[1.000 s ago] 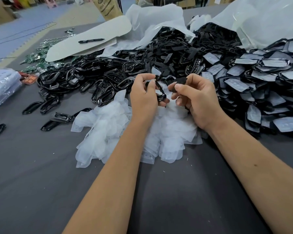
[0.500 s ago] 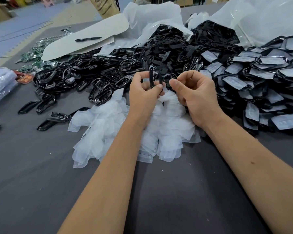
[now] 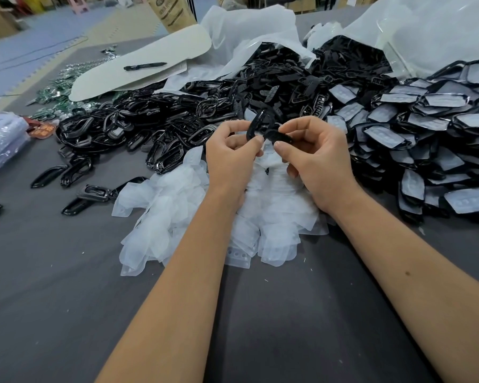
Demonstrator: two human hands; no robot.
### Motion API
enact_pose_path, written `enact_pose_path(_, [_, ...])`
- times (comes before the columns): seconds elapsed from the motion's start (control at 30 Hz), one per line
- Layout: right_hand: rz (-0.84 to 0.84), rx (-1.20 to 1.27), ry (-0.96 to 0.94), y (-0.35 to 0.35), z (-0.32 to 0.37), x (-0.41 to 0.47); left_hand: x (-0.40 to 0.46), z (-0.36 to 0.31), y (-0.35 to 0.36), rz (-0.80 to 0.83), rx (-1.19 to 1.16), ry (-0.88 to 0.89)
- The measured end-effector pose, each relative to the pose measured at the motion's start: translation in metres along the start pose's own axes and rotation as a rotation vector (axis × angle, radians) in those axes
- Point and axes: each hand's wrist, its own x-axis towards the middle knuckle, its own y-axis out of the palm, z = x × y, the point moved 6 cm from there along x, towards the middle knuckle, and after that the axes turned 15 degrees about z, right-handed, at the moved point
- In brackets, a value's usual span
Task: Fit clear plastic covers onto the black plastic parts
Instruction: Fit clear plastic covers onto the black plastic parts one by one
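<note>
My left hand (image 3: 233, 153) pinches a black plastic frame (image 3: 256, 124) that stands on edge between my hands. Beside it, my right hand (image 3: 315, 158) pinches a flat black plastic part (image 3: 281, 136) against that frame. Both hands hover over a heap of clear plastic covers (image 3: 177, 211) on the grey table (image 3: 67, 299). Behind them spreads a pile of bare black frames (image 3: 138, 128). On the right lies a stack of black parts with clear covers fitted (image 3: 426, 139).
A black pen (image 3: 144, 66) lies on a pale card (image 3: 138, 70) at the back left. White plastic bags (image 3: 249, 26) spill black parts at the back. Clear packets (image 3: 0, 142) sit at the left edge, green items (image 3: 56, 92) behind them. Loose frames (image 3: 75, 172) dot the left.
My hands have come closer together and risen slightly. The frame in my left hand has turned, and the black part in my right hand now meets it.
</note>
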Motion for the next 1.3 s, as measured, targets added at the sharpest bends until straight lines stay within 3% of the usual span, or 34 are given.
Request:
enact_pose_path(0.23, [-0.095,0.017,-0.001,-0.005,0.001,-0.002,0.004,0.005,0.0,-0.004,0.01,-0.035])
enact_pose_path(0.47, [-0.231,-0.141,-0.044,-0.008,0.005,-0.005,0.006,0.009,0.001,0.029,0.025,-0.073])
enact_pose_path(0.97, [-0.216,-0.325,-0.023,-0.004,0.008,-0.005,0.004,0.002,0.006,0.088,0.186,0.047])
enact_pose_path(1.17, [-0.273,-0.382,-0.024,-0.008,0.009,-0.006,0.006,0.002,0.006,0.13,0.112,0.072])
enact_pose_path(1.3, [-0.229,-0.201,0.032,-0.009,0.002,-0.004,0.006,0.004,0.006,0.177,0.035,0.052])
